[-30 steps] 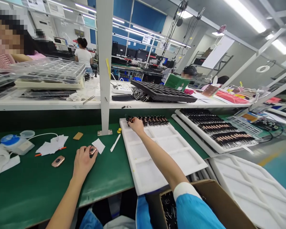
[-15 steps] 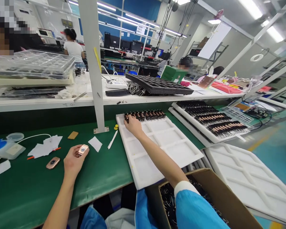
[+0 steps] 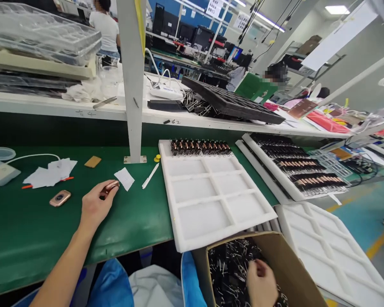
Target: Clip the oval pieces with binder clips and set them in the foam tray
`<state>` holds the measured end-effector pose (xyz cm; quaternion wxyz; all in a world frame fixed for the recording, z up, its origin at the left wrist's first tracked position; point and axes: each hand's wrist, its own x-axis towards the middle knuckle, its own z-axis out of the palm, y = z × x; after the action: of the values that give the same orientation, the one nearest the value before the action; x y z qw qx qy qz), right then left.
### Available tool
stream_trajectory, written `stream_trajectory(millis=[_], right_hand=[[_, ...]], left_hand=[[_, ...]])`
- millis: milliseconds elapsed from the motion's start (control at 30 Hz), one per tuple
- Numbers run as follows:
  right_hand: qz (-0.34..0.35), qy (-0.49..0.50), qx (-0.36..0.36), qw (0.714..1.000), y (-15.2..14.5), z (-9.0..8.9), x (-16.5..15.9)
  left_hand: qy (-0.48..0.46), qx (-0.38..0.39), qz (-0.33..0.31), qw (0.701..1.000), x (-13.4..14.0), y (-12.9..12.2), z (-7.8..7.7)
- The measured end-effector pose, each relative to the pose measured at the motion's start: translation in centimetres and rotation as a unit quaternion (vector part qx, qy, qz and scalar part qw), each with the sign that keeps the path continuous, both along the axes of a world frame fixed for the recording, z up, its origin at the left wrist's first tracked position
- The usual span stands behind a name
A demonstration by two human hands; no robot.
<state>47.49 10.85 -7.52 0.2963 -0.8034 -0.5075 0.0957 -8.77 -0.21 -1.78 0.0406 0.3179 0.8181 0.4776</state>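
Observation:
My left hand (image 3: 97, 202) is closed around a small rose-gold case (image 3: 112, 186), held just above the green mat. A similar rose-gold case (image 3: 60, 198) with a dark oval on its face lies on the mat to its left. My right hand (image 3: 261, 283) is over the cardboard box (image 3: 294, 260), its fingers curled; whatever they hold is hidden. Black binder clips (image 3: 228, 264) with wire handles fill the box. At the far end of the white foam tray (image 3: 201, 195) stands a row of rose-gold pieces in black binder clips (image 3: 200, 147).
A pen (image 3: 151, 175), white paper (image 3: 124, 178) and a tan pad (image 3: 92, 161) lie on the green mat (image 3: 131, 217). To the right are a loaded foam tray (image 3: 294, 170) and another divided foam tray (image 3: 336, 251). A metal post (image 3: 132, 85) rises beside the shelf.
My right hand has left the clipped row on the foam tray and come down to the box of binder clips. My left hand has turned the case edge-on. The view has shifted.

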Motion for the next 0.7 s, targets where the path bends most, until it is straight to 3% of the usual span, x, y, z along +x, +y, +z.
stream_trajectory(millis=[67, 100, 200, 467, 700], right_hand=[[0.112, -0.039, -0.11, 0.987, -2.1, -3.3, 1.1], [0.146, -0.058, -0.13, 0.979, -2.8, -4.4, 1.1], [0.153, -0.084, -0.163, 0.971, -3.0, -5.8, 0.9], [0.135, -0.064, -0.296, 0.944, 0.7, -4.1, 3.1], [0.104, 0.082, -0.25, 0.959, 0.5, -2.6, 4.8]], left_hand=[[0.02, -0.007, -0.017, 1.0, 0.4, 0.2, 0.1], [0.026, -0.01, -0.024, 0.999, 0.5, 0.2, 0.2], [0.042, -0.015, -0.041, 0.998, 0.8, 0.2, 0.4], [0.054, -0.003, -0.036, 0.998, 0.4, 0.0, 0.0], [0.029, 0.009, -0.02, 0.999, 1.1, -0.4, 0.3]])
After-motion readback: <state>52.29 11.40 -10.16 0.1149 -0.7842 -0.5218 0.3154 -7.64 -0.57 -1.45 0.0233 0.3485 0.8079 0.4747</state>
